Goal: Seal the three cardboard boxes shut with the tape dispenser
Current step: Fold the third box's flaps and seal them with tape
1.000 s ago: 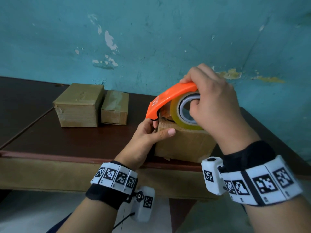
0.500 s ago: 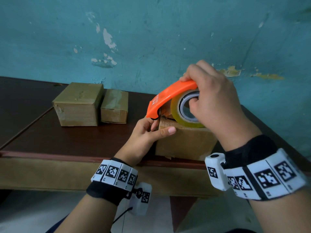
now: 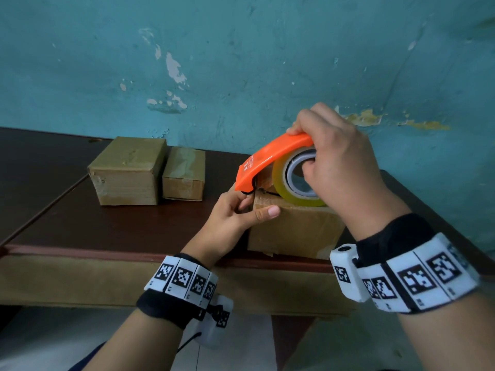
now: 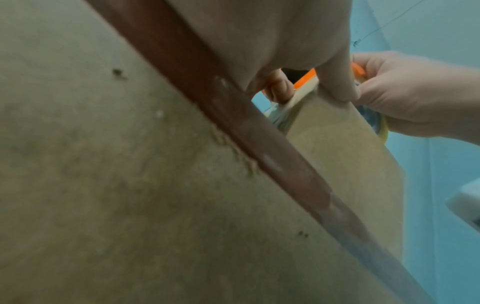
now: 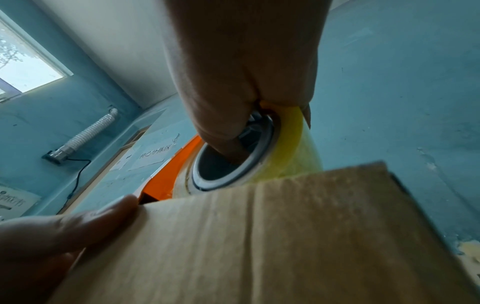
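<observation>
While the right hand curls round the orange dispenser, thumb hooked into the core of the tape roll, the roll rests on top of the near box, which sits at the front edge of the desk. The left hand steadies that box at its left top corner: the thumb lies flat along the front face, and the fingers are bent just under the dispenser's nose, seemingly pressing the tape end down on the left side, though what they pinch is hard to tell.

The likeliest failure, I judge, is the tape end lifting off if the dispenser is drawn across before it is firmly stuck; the strip would then trail loose or wrinkle. A second risk is the box itself: it stands right at the desk edge, so a hard pull toward the person could slide or tip it off. The left fingers are also close to the cutter end, and a slip could nick them. If the roll wanders off the flap seam, the flaps would stay unsealed.

Count: three boxes in all, the near one plus a large box and a small box touching side by side at the back left; one dispenser, one roll, two hands.
</observation>
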A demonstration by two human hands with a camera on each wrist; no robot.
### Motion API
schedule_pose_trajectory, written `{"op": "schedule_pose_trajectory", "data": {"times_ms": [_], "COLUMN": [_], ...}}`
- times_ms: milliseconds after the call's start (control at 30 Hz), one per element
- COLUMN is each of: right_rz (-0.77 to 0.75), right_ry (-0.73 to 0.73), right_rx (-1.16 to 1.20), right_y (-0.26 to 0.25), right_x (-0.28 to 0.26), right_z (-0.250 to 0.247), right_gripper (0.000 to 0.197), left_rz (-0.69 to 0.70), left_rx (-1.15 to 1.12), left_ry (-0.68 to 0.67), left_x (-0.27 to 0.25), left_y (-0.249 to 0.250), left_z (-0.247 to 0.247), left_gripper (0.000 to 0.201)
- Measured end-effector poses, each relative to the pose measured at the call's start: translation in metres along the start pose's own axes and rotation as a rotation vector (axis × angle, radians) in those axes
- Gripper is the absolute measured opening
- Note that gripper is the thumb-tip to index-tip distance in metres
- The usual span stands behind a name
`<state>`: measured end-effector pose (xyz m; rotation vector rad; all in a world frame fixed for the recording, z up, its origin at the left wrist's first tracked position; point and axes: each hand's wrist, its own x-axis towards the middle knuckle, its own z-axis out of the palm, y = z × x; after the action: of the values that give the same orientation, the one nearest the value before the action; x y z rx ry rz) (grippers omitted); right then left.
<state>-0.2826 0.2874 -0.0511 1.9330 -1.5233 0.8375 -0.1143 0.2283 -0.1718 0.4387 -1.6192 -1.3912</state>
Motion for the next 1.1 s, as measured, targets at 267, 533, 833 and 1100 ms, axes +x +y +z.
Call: {"op": "schedule_pose_trajectory", "data": {"times_ms": [267,533,833,1100], "right_rz": [-0.003,-0.002,0.003,-0.034], "right_ry": [0.025,0.004,-0.005,-0.065], "right_rx": [0.001,0.022,0.066,0.07], "right_y": [0.003,0.006,0.006,0.013], "right_x": [0.002,0.003,0.002,0.0], "right_z": [0.003,0.003,-0.002,-0.006], "right_gripper": [0.043,0.045,0.046,0.049], "left_rz": [-0.01,-0.037,-0.019,0.04], "left_rx": [0.029,0.076,0.119,0.172], "left_ry": [0.003,-0.029,-0.052,-0.024], "left_x": [-0.002,-0.001,-0.006,-0.009], "left_y": [0.004,0.008,0.021,0.013], "left_z": [0.001,-0.001,0.001,0.005], "left_gripper": [0.053,0.055,0.062,0.031]}}
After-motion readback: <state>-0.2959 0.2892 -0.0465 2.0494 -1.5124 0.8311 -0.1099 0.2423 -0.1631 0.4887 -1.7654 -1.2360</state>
